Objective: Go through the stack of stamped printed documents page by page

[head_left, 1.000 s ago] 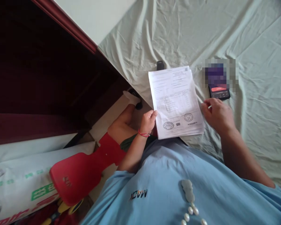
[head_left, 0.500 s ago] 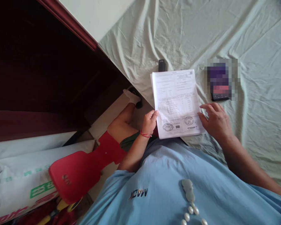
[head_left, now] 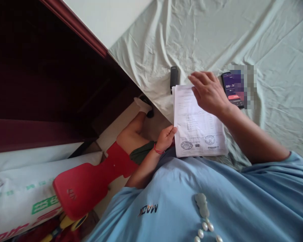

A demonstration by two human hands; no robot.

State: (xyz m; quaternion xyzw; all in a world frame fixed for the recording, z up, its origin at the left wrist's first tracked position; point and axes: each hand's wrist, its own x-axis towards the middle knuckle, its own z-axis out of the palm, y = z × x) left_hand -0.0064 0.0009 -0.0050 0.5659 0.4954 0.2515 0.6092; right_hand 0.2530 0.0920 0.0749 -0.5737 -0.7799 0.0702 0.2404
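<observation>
A stack of printed papers (head_left: 192, 131) with round and oval stamps near its bottom edge rests at my lap, by the edge of the bed. My left hand (head_left: 167, 137) pinches the stack's left edge between thumb and fingers. Over the upper right part of the papers is my right hand (head_left: 208, 92), its fingers stretched out and holding nothing; I cannot tell whether it touches the sheet. Just beyond the top left corner of the stack lies a small black object, perhaps a stapler (head_left: 174, 76). A phone (head_left: 231, 89) with a lit, partly blurred screen lies right of that hand.
A wrinkled pale green sheet (head_left: 275, 43) covers the bed. To the left stand a dark red wooden cabinet (head_left: 96, 40) and a red plastic chair (head_left: 80, 188). White printed sacks (head_left: 20, 188) lie at the lower left.
My right hand has moved up and left from the papers' right edge to over their top. The stack has shifted slightly right and down with my left hand, uncovering more of the black object.
</observation>
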